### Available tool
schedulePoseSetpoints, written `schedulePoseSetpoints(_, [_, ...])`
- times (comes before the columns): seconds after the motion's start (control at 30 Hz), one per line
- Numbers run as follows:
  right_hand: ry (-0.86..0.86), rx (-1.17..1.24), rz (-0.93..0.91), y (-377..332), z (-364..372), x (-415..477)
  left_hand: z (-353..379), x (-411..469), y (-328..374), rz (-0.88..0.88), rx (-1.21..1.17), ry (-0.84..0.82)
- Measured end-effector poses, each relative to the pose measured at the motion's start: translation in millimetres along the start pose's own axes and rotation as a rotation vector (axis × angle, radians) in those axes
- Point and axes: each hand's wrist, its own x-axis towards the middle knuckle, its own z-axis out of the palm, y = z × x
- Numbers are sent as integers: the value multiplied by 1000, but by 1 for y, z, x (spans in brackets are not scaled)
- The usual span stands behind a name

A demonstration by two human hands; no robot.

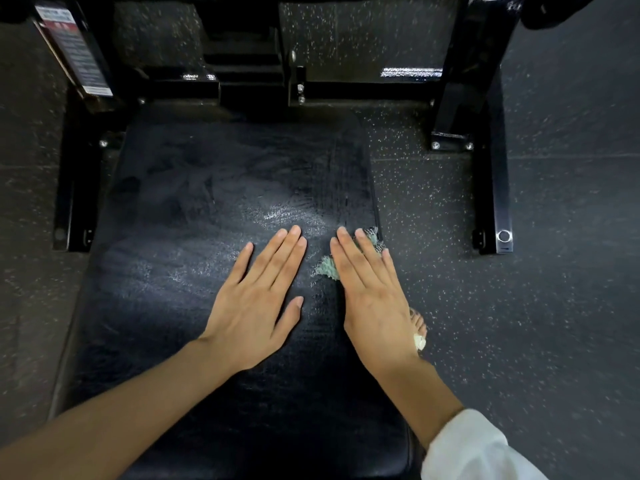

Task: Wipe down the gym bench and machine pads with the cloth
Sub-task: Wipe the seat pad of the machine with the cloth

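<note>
Under the right hand (370, 299) most of the cloth (327, 268) was hidden. Only a pale green tuft showed left of the fingers (346, 252) and a patterned scrap past the fingertips, so its full size and fold could not be made out. That hand lay flat on it, fingers straight and close together, pressing it onto the bench pad (207, 202) right at the pad's right edge. The left hand (258, 301) lay just beside it, apart from the cloth, palm down on bare pad with straight fingers and the thumb spread, holding nothing. Both forearms were cut off by the bottom of the view, and a white sleeve (478, 452) covered the right one near the lower corner. Just beyond the right wrist, off the pad's edge, something like toes (418, 323) peeped out, mostly hidden, and I could not tell more. By my count there were two hands, one cloth and one pad. Streaky smears caught the light on the pad ahead of the fingertips. Around it ran the black machine frame (491, 188), its upper part lost in shadow and cut off at the top, with a label (74, 53) on the left upright too blurred to read. Speckled rubber floor (571, 306) lay all round
</note>
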Motion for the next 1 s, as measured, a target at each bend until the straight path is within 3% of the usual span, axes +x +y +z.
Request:
schedulePoseSetpoints(0.27, [-9, 19, -99, 13, -2, 17, -3, 43, 3, -58, -42, 25])
schedulePoseSetpoints(0.53, [21, 201, -37, 35, -5, 53, -9, 97, 5, -115, -52, 36])
schedulePoseSetpoints(0.8, [54, 219, -110, 44, -2, 91, -16, 109, 5, -129, -46, 32])
schedulePoseSetpoints(1.0, [-45, 261, -152, 47, -11, 126, -17, 116, 9, -195, -83, 49])
